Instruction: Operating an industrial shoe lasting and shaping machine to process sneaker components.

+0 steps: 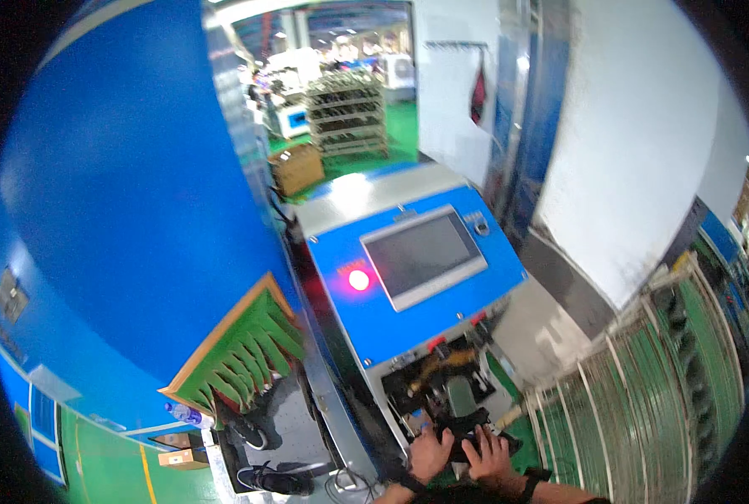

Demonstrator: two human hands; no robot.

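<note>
My left hand [431, 454] and my right hand [490, 458] are side by side at the lower middle, in front of the machine's opening. Between them is a black piece [462, 424] that looks like a shoe upper; its lower part is hidden by my hands. The left fingers close on its left side, thumb up. On its right side, the right fingers curl over the edge. Just beyond it, inside the machine, stands a grey-green rounded block [462, 395]. Above the opening is the machine's blue panel [341, 315] with a dark screen [422, 256] and a glowing red light [358, 280].
At left, a grey table [294, 416] carries black shoes [275, 480] and a box of green pieces [252, 361] against a large blue machine [139, 193]. A rack of pale rods [635, 403] stands close on the right. Farther off are a loaded trolley [346, 113] and a carton [297, 170].
</note>
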